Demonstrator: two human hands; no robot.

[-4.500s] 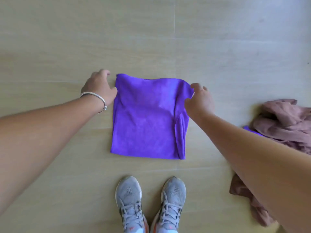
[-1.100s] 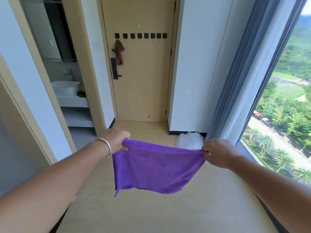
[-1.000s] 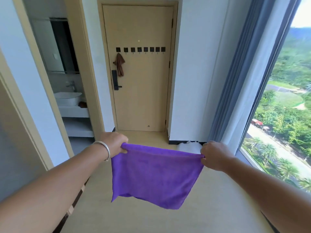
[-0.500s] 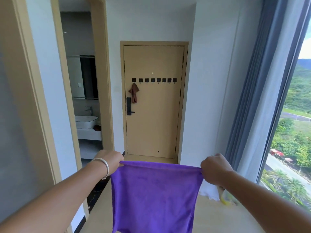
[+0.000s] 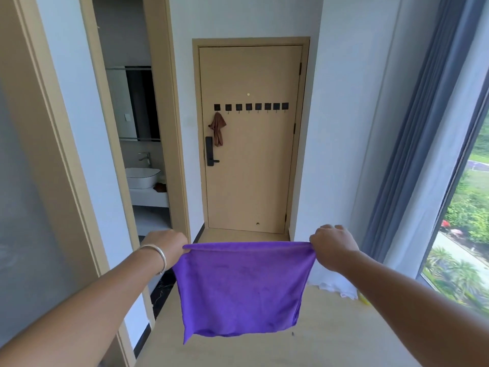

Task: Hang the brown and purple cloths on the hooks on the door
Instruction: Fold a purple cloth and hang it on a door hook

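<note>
- Two hands, left hand [image 5: 169, 246] and right hand [image 5: 332, 247], pinch the purple cloth's [image 5: 242, 290] top corners.
- Brown cloth [image 5: 218, 128] hangs on the door [image 5: 254, 181], at 12 o'clock.

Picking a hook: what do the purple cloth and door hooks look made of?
Purple cloth: soft, matte, fuzzy nap, probably microfibre; it drapes limp between left hand and right hand. Hooks: flat black squares, likely metal or plastic; too small to tell.
</note>
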